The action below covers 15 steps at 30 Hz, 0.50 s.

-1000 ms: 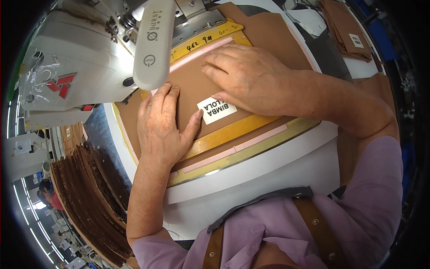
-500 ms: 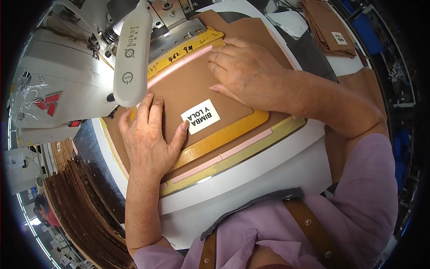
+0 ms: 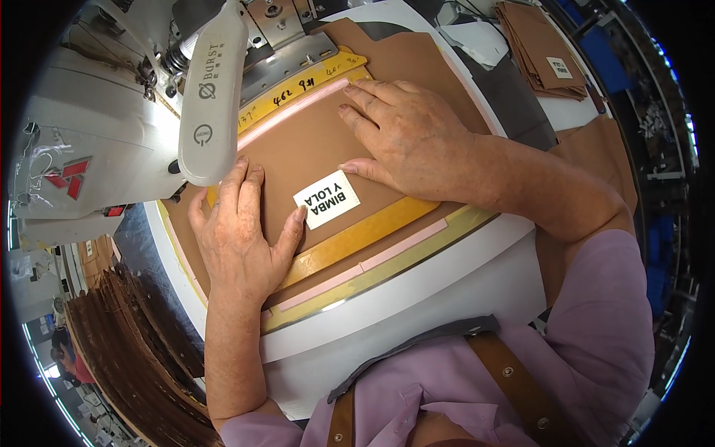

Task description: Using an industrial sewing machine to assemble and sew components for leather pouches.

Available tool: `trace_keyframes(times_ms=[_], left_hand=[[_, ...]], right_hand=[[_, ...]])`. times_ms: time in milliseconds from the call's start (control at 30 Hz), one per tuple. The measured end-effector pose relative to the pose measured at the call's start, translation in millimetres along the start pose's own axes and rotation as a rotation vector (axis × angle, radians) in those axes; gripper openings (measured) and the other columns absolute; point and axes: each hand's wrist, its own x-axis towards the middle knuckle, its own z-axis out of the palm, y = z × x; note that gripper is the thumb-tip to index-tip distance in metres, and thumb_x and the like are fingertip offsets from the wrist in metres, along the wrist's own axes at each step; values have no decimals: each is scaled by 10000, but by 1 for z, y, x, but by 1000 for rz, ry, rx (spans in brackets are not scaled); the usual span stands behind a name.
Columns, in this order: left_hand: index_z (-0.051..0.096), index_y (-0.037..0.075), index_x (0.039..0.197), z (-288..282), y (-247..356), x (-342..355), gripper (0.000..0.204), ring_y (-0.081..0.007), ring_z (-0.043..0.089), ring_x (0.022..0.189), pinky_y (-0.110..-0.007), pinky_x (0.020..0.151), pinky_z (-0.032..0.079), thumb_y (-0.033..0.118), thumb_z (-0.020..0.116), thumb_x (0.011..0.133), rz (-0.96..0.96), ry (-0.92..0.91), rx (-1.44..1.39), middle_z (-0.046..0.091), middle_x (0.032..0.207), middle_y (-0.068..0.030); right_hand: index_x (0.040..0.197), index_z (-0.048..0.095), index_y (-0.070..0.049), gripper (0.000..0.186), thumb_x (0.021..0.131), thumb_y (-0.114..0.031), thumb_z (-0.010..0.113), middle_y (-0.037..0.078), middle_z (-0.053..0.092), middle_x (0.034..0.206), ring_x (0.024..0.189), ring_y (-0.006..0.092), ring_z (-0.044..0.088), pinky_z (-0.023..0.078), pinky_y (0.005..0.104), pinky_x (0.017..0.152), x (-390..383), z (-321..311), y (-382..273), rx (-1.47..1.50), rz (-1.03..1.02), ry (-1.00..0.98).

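My left hand [image 3: 242,235] lies open on a brown flat panel [image 3: 298,145], its thumb reaching to the edge of a white sewn label [image 3: 328,200]. On the panel's right part, my right hand [image 3: 413,141] rests with fingers spread, its thumb just above the label. A yellow template frame [image 3: 357,237] borders the panel on the near side, and a yellow bar [image 3: 305,83] with handwritten marks runs along the far side. Beside that bar lies a pink strip [image 3: 290,113]. A white lamp arm [image 3: 212,97] overhangs the panel's far left corner, hiding it.
A white sewing machine [image 3: 82,119] stands at the left. Dark brown curved pieces [image 3: 141,357] are stacked at the lower left. Labelled brown panels [image 3: 532,45] lie piled at the far right. The white table edge [image 3: 417,279] curves in front of me.
My right hand has drawn slightly nearer and its fingers have spread, uncovering the far end of the pink strip. My left hand stays on the panel. The whole view has shifted a little.
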Motion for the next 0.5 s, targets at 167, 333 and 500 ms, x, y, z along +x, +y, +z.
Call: trace_keyframes(times_ms=[167,333,500], left_hand=[[611,-17,1309,1,0,0,632,-334,621,1198,-548,1119,315,402,733,852,-1,8,5,595,1346,-220],[610,-12,1313,1,1,1,631,-327,622,1202,-548,1121,311,402,734,852,-3,17,4,595,1349,-218],[610,-7,1316,1,1,0,629,-321,625,1201,-556,1121,310,398,735,851,-5,20,1,594,1357,-212]], right_hand=[[1223,661,57,609,913,-466,690,267,619,1304,1253,366,570,442,455,1072,0,0,0,47,57,-93],[1138,687,39,577,969,-508,613,177,669,1058,1059,245,591,479,373,864,3,0,2,-42,-16,14],[1169,671,20,521,945,-450,655,189,641,1168,1150,293,573,464,420,956,4,2,3,-56,6,-9]])
